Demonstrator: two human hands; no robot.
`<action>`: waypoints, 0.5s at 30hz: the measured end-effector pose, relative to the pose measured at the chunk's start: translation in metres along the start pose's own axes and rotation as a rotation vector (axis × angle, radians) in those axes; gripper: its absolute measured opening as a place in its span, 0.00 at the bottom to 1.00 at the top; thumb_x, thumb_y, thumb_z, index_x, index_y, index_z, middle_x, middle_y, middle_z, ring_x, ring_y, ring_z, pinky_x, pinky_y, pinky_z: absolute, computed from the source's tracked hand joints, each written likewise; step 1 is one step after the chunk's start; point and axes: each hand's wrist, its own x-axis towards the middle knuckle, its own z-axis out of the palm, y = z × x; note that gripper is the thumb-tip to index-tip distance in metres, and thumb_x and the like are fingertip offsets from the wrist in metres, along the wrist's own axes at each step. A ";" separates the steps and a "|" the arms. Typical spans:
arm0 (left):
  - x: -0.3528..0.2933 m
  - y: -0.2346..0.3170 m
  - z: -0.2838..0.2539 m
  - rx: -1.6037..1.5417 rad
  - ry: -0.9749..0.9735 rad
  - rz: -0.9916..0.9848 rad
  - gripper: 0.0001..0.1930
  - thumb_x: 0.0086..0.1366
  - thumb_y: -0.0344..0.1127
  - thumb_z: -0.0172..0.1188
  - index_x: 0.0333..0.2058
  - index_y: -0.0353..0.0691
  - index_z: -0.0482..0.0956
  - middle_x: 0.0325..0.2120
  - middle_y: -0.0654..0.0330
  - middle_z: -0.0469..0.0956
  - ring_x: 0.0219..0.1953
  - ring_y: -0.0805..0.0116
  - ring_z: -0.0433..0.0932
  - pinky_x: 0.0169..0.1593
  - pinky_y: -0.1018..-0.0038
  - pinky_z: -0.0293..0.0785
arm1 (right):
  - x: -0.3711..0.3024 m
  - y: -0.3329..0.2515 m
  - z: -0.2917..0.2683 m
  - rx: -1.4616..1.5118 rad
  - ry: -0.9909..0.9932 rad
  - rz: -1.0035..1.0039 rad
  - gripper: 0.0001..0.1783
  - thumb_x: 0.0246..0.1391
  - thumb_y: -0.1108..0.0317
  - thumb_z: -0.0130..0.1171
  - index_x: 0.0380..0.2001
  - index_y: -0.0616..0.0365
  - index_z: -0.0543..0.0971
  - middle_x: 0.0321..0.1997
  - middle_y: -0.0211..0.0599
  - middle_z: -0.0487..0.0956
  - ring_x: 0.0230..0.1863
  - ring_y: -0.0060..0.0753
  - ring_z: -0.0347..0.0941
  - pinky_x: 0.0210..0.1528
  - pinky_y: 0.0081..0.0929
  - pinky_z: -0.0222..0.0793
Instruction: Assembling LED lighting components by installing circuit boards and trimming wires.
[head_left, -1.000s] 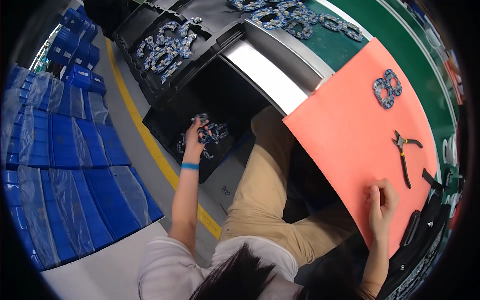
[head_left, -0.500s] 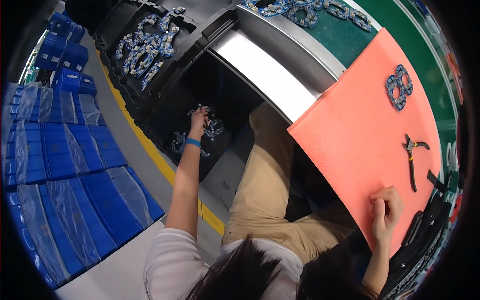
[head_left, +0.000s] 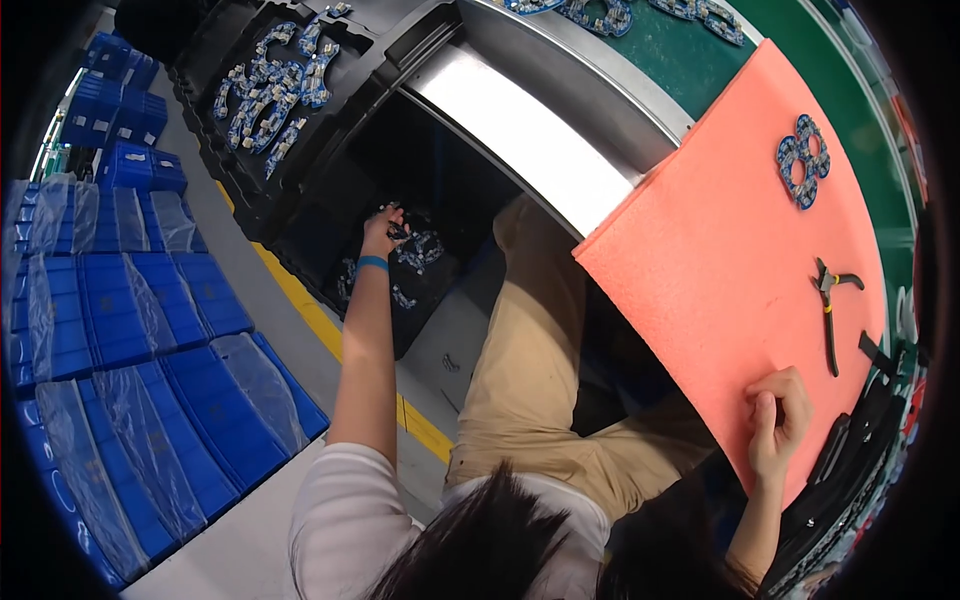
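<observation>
Down in the dark lower tray [head_left: 300, 240] my left hand [head_left: 381, 232] is closed, with a blue band at the wrist. A small dark piece, seemingly a circuit board [head_left: 398, 231], shows at its fingers; shadow blurs its outline. Beside and below that hand lie more curved boards [head_left: 420, 252] with pale components. My right hand [head_left: 780, 405] rests curled on the orange foam mat [head_left: 690, 260], with nothing visible in it. Farther up the mat are a joined pair of ring-shaped blue boards [head_left: 803, 162] and cutting pliers [head_left: 828, 300] with black-and-yellow handles.
A black tray [head_left: 345, 85] with several blue boards stands at the far left. Blue crates [head_left: 130, 300] with clear plastic line the left side, beside a yellow floor line [head_left: 300, 300]. A metal ledge [head_left: 530, 130] borders the green bench [head_left: 680, 85], which carries more boards.
My left hand has shifted slightly left and lifted off the boards, a dark piece now showing at its fingers. My right hand stays in place. The view has shifted a little.
</observation>
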 end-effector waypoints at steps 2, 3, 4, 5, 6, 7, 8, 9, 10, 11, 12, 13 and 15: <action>0.016 -0.002 0.000 0.575 0.044 0.217 0.10 0.62 0.35 0.54 0.29 0.33 0.73 0.21 0.58 0.74 0.18 0.67 0.69 0.22 0.63 0.72 | 0.000 -0.002 -0.001 -0.003 -0.003 -0.004 0.05 0.46 0.76 0.50 0.19 0.63 0.72 0.18 0.34 0.70 0.19 0.26 0.61 0.20 0.21 0.53; 0.022 -0.002 -0.002 0.774 0.144 0.284 0.13 0.57 0.38 0.59 0.28 0.30 0.75 0.24 0.51 0.77 0.21 0.61 0.74 0.19 0.61 0.72 | 0.001 -0.002 -0.001 -0.004 -0.003 -0.010 0.05 0.46 0.76 0.50 0.19 0.62 0.72 0.18 0.34 0.70 0.19 0.26 0.61 0.20 0.21 0.53; 0.029 -0.001 -0.004 0.776 0.145 0.285 0.13 0.57 0.38 0.59 0.28 0.30 0.75 0.24 0.51 0.77 0.21 0.61 0.74 0.19 0.61 0.72 | 0.001 -0.003 -0.001 -0.001 -0.003 -0.009 0.05 0.46 0.76 0.50 0.19 0.62 0.72 0.18 0.34 0.70 0.19 0.26 0.61 0.20 0.21 0.53; 0.034 0.002 -0.008 1.075 0.167 0.337 0.15 0.55 0.39 0.61 0.29 0.28 0.76 0.27 0.47 0.77 0.24 0.58 0.76 0.22 0.62 0.73 | 0.002 -0.003 -0.001 -0.002 -0.006 -0.011 0.05 0.46 0.76 0.50 0.19 0.62 0.72 0.18 0.34 0.70 0.19 0.26 0.61 0.20 0.21 0.53; 0.039 0.005 -0.013 1.373 0.191 0.386 0.17 0.52 0.39 0.62 0.29 0.26 0.77 0.30 0.43 0.77 0.27 0.55 0.78 0.24 0.64 0.75 | 0.002 -0.004 -0.001 -0.001 -0.010 -0.014 0.05 0.46 0.76 0.50 0.19 0.62 0.72 0.18 0.34 0.69 0.19 0.26 0.61 0.20 0.21 0.53; 0.033 -0.001 -0.008 1.376 0.184 0.380 0.17 0.52 0.39 0.62 0.29 0.26 0.77 0.30 0.43 0.77 0.27 0.55 0.78 0.24 0.64 0.75 | 0.003 -0.003 0.001 -0.008 -0.012 -0.008 0.05 0.46 0.76 0.50 0.19 0.62 0.72 0.18 0.34 0.69 0.19 0.26 0.61 0.20 0.21 0.53; 0.019 -0.009 0.004 1.449 0.213 0.410 0.15 0.49 0.39 0.64 0.27 0.30 0.78 0.27 0.45 0.77 0.25 0.55 0.78 0.25 0.64 0.75 | 0.004 -0.003 0.001 -0.033 -0.006 -0.046 0.05 0.46 0.76 0.50 0.19 0.63 0.72 0.18 0.34 0.70 0.19 0.26 0.61 0.20 0.21 0.53; 0.008 -0.017 0.010 1.521 0.242 0.442 0.13 0.47 0.39 0.66 0.25 0.33 0.78 0.24 0.47 0.78 0.24 0.55 0.78 0.27 0.64 0.74 | 0.004 -0.002 0.001 -0.058 -0.001 -0.084 0.05 0.45 0.76 0.51 0.19 0.63 0.72 0.18 0.34 0.70 0.19 0.27 0.61 0.21 0.22 0.53; 0.006 -0.016 0.004 1.520 0.252 0.446 0.13 0.47 0.39 0.66 0.25 0.33 0.78 0.24 0.47 0.78 0.24 0.55 0.78 0.27 0.64 0.74 | 0.005 -0.002 0.001 -0.050 -0.001 -0.089 0.05 0.45 0.76 0.51 0.19 0.63 0.72 0.18 0.34 0.70 0.19 0.27 0.61 0.21 0.22 0.53; 0.004 -0.016 -0.002 1.602 0.201 0.536 0.14 0.45 0.39 0.67 0.27 0.35 0.79 0.27 0.47 0.78 0.28 0.53 0.78 0.31 0.64 0.75 | 0.006 -0.003 0.001 -0.044 -0.001 -0.102 0.04 0.45 0.76 0.51 0.19 0.63 0.72 0.18 0.34 0.70 0.19 0.27 0.62 0.21 0.22 0.54; 0.002 -0.016 -0.010 1.684 0.148 0.627 0.15 0.43 0.39 0.68 0.29 0.38 0.80 0.31 0.46 0.78 0.32 0.51 0.78 0.36 0.63 0.75 | 0.006 -0.004 0.001 -0.038 -0.001 -0.116 0.04 0.44 0.77 0.51 0.19 0.63 0.71 0.18 0.35 0.70 0.19 0.28 0.62 0.22 0.22 0.55; -0.039 -0.030 0.021 1.743 0.122 0.554 0.15 0.48 0.38 0.65 0.35 0.40 0.79 0.40 0.50 0.76 0.44 0.50 0.74 0.48 0.59 0.70 | 0.004 0.000 0.000 -0.065 0.007 -0.094 0.04 0.44 0.77 0.51 0.19 0.63 0.71 0.18 0.35 0.70 0.19 0.28 0.62 0.22 0.22 0.55; -0.061 -0.029 0.022 1.747 0.161 0.612 0.15 0.47 0.38 0.65 0.35 0.39 0.79 0.40 0.50 0.76 0.44 0.49 0.74 0.48 0.59 0.70 | 0.004 -0.002 -0.001 -0.051 0.003 -0.083 0.03 0.43 0.78 0.51 0.19 0.63 0.72 0.19 0.35 0.70 0.20 0.29 0.63 0.22 0.22 0.55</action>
